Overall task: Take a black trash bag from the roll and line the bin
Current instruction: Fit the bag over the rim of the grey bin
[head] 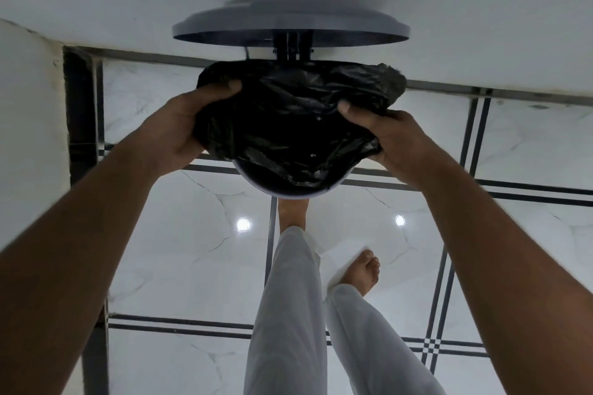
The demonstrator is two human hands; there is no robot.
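Head view, looking down: my left hand is closed on the black trash bag at the bin's nine o'clock side, thumb on top pressing the plastic, fingers wrapped underneath and out of sight. My right hand grips the bag at the three o'clock side, thumb hooked over a fold, fingers curled beneath. Both forearms reach forward and converge on the bin.

Bag condition: glossy, heavily crumpled, spread across the bin's round mouth and sagging into it. Plastic is folded over the rim from nine o'clock round through twelve to three; a loose bunch sticks out at about two o'clock. At six o'clock the pale rim is bare, with the bag edge lying just inside it.

Grey lid stands raised on its hinge at twelve o'clock. One bare foot sits at the bin's base, the other foot apart at five o'clock, on white marble-pattern floor.
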